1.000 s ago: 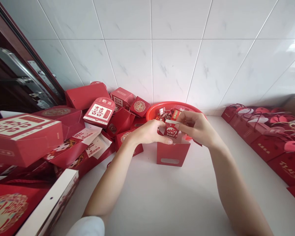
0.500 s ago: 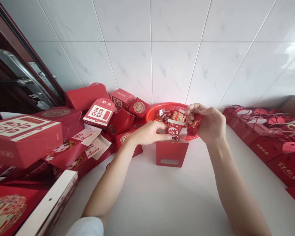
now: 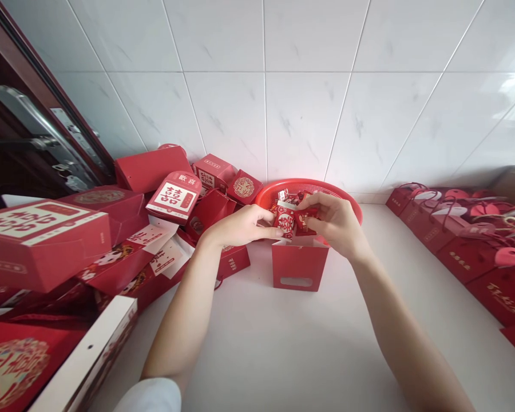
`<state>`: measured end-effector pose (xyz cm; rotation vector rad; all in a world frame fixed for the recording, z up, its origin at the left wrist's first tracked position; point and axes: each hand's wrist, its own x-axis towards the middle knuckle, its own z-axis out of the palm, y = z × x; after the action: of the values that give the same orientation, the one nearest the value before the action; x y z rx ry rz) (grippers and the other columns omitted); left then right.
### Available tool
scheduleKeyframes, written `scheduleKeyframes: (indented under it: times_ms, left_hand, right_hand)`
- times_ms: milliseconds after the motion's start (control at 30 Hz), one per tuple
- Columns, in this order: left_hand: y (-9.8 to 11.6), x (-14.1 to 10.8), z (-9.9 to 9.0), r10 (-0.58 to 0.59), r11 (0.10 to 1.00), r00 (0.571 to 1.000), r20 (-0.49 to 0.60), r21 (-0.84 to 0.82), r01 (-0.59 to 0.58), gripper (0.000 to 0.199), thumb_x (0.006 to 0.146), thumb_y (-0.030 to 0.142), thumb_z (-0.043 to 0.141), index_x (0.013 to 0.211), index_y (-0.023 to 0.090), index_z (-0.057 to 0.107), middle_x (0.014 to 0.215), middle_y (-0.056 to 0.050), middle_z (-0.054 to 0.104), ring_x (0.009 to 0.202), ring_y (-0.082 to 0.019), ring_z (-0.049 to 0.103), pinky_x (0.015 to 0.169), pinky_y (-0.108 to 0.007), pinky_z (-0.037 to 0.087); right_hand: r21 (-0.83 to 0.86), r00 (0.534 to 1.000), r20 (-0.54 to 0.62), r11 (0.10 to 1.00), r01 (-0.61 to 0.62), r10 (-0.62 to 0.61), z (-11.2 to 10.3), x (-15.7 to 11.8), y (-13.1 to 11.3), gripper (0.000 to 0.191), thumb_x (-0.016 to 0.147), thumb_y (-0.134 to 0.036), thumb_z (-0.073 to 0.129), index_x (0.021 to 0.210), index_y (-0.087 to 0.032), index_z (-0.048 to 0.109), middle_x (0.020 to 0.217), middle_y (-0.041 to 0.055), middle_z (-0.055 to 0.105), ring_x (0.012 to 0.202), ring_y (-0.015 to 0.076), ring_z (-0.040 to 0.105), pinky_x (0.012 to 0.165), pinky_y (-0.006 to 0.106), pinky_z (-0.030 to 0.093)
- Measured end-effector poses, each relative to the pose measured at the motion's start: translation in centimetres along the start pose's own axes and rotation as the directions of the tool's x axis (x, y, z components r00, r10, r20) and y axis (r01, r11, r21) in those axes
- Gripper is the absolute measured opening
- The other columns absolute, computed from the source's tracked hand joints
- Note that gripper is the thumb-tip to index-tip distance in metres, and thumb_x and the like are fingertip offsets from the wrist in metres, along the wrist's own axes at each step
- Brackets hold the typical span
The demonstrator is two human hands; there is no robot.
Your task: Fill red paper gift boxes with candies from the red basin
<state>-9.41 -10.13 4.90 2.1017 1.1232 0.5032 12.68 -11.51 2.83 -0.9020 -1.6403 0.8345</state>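
An upright red box [image 3: 298,266] with an open top stands on the pale tabletop [image 3: 278,343]. Just above its left side, my left hand [image 3: 251,223] pinches a red packet with white characters [image 3: 284,222]. My right hand [image 3: 332,220] is above the box's right side, its fingers closed on a smaller red packet [image 3: 305,220]. The two packets are close together over the opening. Behind the box sits a red plastic basket [image 3: 354,209] with wrapped sweets [image 3: 283,195] inside, partly hidden by my hands.
Red printed boxes [image 3: 174,197] are heaped on the left, beside a door with a metal handle [image 3: 38,126]. Along the right stand rows of red gift boxes [image 3: 459,260] with cord handles. A tiled wall [image 3: 306,126] rises behind the basket.
My right hand has moved left and down with its packet, away from the basket's right side to the box opening. My left hand and its packet have shifted slightly left.
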Motion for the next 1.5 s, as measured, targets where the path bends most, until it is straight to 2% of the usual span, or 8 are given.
scheduleKeyframes:
  times_ms: [100, 233, 400, 533, 900, 1167, 1367, 1500]
  left_hand:
    - [0.1, -0.1, 0.0, -0.013, 1.000, 1.000, 0.004, 0.023, 0.013, 0.038, 0.081, 0.055, 0.068, 0.073, 0.018, 0.066, 0.069, 0.002, 0.061, 0.067, -0.016, 0.058, 0.064, -0.028, 0.045]
    - [-0.1, -0.1, 0.0, 0.023, 1.000, 1.000, 0.013, 0.006, -0.024, 0.038, 0.082, 0.056, 0.067, 0.079, 0.018, 0.069, 0.073, 0.000, 0.065, 0.073, -0.019, 0.060, 0.067, -0.029, 0.046]
    - [0.2, 0.1, 0.6, 0.078, 0.997, 0.997, 0.025, 0.000, -0.078, 0.031, 0.086, 0.047, 0.066, 0.097, 0.020, 0.075, 0.092, -0.002, 0.074, 0.089, -0.022, 0.066, 0.078, -0.030, 0.050]
    - [0.4, 0.3, 1.1, 0.077, 0.996, 0.996, 0.049, 0.047, -0.079, 0.030, 0.089, 0.044, 0.064, 0.108, 0.023, 0.076, 0.108, -0.002, 0.076, 0.098, -0.022, 0.068, 0.082, -0.030, 0.050]
    - [-0.1, 0.7, 1.0, 0.056, 0.998, 0.991, 0.122, -0.031, -0.053, 0.050, 0.083, 0.039, 0.072, 0.131, 0.027, 0.066, 0.134, -0.004, 0.068, 0.123, -0.026, 0.062, 0.100, -0.034, 0.048]
    - [-0.3, 0.9, 1.0, 0.042, 0.998, 0.991, 0.128, -0.061, -0.035, 0.055, 0.080, 0.041, 0.074, 0.132, 0.025, 0.066, 0.141, -0.006, 0.064, 0.130, -0.027, 0.057, 0.108, -0.038, 0.044]
    - [-0.3, 0.8, 1.0, 0.007, 1.000, 0.994, 0.112, -0.031, -0.003, 0.059, 0.079, 0.044, 0.075, 0.134, 0.024, 0.064, 0.142, -0.006, 0.063, 0.131, -0.029, 0.056, 0.107, -0.038, 0.045]
    - [-0.5, 0.9, 1.1, 0.017, 0.999, 0.994, 0.109, -0.029, -0.014, 0.058, 0.081, 0.044, 0.073, 0.134, 0.024, 0.064, 0.143, -0.007, 0.062, 0.132, -0.028, 0.056, 0.107, -0.038, 0.045]
  right_hand:
    - [-0.127, 0.999, 0.003, 0.991, 0.036, -0.036, -0.5, 0.1, 0.2, 0.017, 0.069, -0.013, 0.059, 0.083, -0.019, 0.068, 0.091, 0.0050, 0.072, 0.083, 0.0204, 0.067, 0.072, 0.034, 0.054]
    - [-0.134, 0.997, -0.002, 0.988, 0.071, -0.072, -1.0, 0.2, 0.1, 0.014, 0.077, -0.021, 0.065, 0.090, -0.020, 0.067, 0.097, 0.0065, 0.072, 0.088, 0.0217, 0.068, 0.076, 0.035, 0.056]
    - [-0.247, 0.994, 0.076, 0.965, 0.092, -0.075, -1.2, -0.3, -0.9, 0.029, 0.084, -0.038, 0.071, 0.109, -0.022, 0.068, 0.084, 0.0033, 0.070, 0.070, 0.0165, 0.062, 0.062, 0.030, 0.050]
    - [-0.378, 0.983, 0.174, 0.918, 0.115, -0.052, -1.7, -0.7, -1.3, 0.014, 0.088, -0.029, 0.063, 0.093, -0.022, 0.074, 0.076, 0.0019, 0.068, 0.061, 0.0143, 0.054, 0.059, 0.030, 0.046]
    - [-0.409, 0.972, 0.236, 0.906, 0.110, -0.012, -1.5, -0.7, -1.3, 0.021, 0.083, -0.013, 0.058, 0.085, -0.024, 0.076, 0.078, 0.0011, 0.072, 0.068, 0.0174, 0.061, 0.066, 0.033, 0.047]
    - [-0.486, 0.889, 0.445, 0.862, 0.142, 0.104, -1.6, -0.8, -1.2, 0.032, 0.080, -0.005, 0.053, 0.080, -0.027, 0.077, 0.086, 0.0000, 0.076, 0.073, 0.0201, 0.068, 0.061, 0.031, 0.047]
    - [-0.436, 0.855, 0.498, 0.894, 0.106, 0.142, -1.8, -0.8, -1.2, 0.039, 0.080, -0.004, 0.053, 0.087, -0.031, 0.079, 0.101, -0.0023, 0.078, 0.093, 0.0242, 0.072, 0.075, 0.035, 0.055]
    - [-0.412, 0.819, 0.554, 0.904, 0.114, 0.149, -1.9, -0.8, -1.2, 0.049, 0.083, -0.003, 0.047, 0.104, -0.034, 0.078, 0.110, -0.0034, 0.076, 0.105, 0.0235, 0.070, 0.088, 0.038, 0.055]
